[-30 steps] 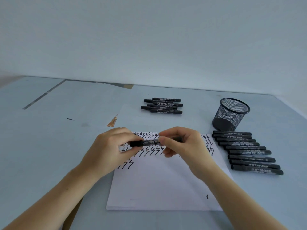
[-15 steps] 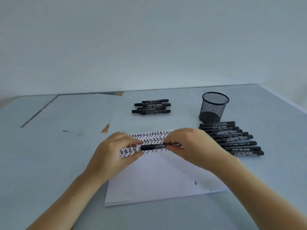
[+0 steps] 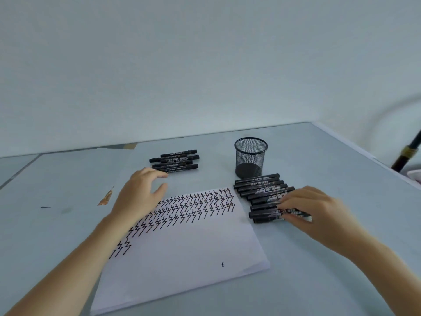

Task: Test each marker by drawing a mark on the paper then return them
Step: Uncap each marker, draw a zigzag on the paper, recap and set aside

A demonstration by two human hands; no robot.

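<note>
Black marker (image 3: pixel 268 217) lies flat on the counter (image 3: pixel 319 169) just right of the paper (image 3: pixel 182 254), long axis sideways, right hand (image 3: pixel 312 210) pinching it. Left hand (image 3: pixel 141 192) hovers, fingers loose, holding nothing.

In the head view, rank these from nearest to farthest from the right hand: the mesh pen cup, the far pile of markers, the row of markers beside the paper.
From the right hand:
1. Row of markers, under its fingers, right of the paper.
2. Mesh pen cup, just behind that row.
3. Far pile of markers, back centre, by the left hand.
</note>
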